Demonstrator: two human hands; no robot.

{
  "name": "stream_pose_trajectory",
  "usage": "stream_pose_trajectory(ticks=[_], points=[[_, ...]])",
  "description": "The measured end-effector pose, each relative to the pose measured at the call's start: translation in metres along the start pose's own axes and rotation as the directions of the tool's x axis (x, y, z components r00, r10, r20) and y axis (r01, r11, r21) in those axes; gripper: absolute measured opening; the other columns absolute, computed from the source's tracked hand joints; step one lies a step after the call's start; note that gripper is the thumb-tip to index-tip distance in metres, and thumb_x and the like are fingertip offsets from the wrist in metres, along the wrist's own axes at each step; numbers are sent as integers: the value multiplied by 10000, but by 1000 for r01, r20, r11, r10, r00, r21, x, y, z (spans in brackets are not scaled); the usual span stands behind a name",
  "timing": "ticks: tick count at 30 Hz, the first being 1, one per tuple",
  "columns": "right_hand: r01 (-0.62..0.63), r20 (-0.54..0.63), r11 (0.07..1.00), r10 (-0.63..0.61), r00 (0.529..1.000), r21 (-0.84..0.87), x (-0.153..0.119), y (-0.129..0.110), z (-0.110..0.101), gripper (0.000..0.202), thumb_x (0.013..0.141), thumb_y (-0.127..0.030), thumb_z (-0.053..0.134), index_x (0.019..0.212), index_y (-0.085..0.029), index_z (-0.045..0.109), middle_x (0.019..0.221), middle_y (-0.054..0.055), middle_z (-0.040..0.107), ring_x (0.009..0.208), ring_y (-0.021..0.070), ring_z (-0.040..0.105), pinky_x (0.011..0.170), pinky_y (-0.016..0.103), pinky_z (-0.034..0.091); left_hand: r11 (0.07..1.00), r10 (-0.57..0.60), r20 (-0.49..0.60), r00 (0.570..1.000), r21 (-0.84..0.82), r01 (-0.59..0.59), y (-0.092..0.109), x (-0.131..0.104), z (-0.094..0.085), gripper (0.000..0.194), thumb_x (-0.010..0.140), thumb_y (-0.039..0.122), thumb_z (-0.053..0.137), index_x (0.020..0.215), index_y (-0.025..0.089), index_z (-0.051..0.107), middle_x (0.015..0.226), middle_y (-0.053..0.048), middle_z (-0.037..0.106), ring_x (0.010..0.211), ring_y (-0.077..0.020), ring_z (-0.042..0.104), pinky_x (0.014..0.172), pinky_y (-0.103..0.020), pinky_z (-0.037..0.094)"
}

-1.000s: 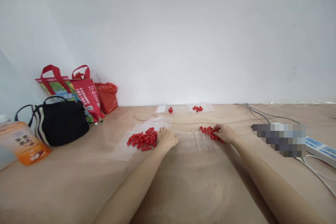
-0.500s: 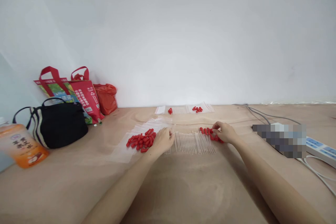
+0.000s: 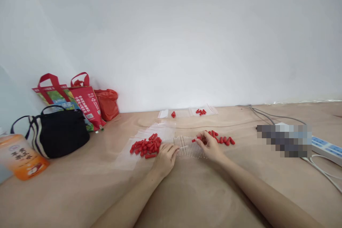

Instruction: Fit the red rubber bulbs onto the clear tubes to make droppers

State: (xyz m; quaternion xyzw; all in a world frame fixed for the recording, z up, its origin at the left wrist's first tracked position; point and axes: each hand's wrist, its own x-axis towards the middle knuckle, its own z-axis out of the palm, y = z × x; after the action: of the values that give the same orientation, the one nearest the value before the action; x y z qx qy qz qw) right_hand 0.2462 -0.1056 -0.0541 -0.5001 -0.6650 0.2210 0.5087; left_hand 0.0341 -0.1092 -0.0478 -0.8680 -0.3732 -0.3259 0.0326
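The left grip pinches a thin stick, the right grip a red piece; left of both stands a Chinese-lettered bag.

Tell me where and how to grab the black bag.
Probably best by the short handle on top of the black bag, coming down from above on the near side. The handle arches up off the body, which leaves a gap for fingers, while the shopping bags stand close behind and the orange container sits by its left end.
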Motion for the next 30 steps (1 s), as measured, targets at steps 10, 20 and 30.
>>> stream_pose_trajectory(ticks=[10, 20, 30], points=[[-60, 112, 983, 41, 993, 173, -16, 0, 8, 206, 699, -363, 589, 724, -184, 490, 606, -29, 499, 541, 102, 469, 520, 229, 379, 1000, -22, -10, 1000, 7, 22, -2, 0, -1, 182, 860, 200, 390, 883, 190, 570, 838, -33, 605, 813, -169, 525, 768, -335, 359], [160, 253, 987, -148, 956, -27, -19, -16, 2, 171, 798, -261, 492, 895, -200, 619, 838, 52, 601, 794, 163, 550, 735, 309, 435, 999, 35, -26, 999, -12, -35, -2, 0, -3, 190, 857, 176, 392, 908, 193, 574, 819, -32, 601, 798, -161, 526, 765, -333, 367], [173, 225, 984, -162, 961, -30, -19, -16, 2, 156, 801, -234, 483, 872, -189, 614, 818, 51, 595, 777, 155, 553, 725, 300, 442, 998, 68, -80, 994, -5, -69, 0, 0, -1, 200, 855, 191, 402, 917, 196, 593, 806, -33, 602, 771, -158, 522, 757, -330, 385]])
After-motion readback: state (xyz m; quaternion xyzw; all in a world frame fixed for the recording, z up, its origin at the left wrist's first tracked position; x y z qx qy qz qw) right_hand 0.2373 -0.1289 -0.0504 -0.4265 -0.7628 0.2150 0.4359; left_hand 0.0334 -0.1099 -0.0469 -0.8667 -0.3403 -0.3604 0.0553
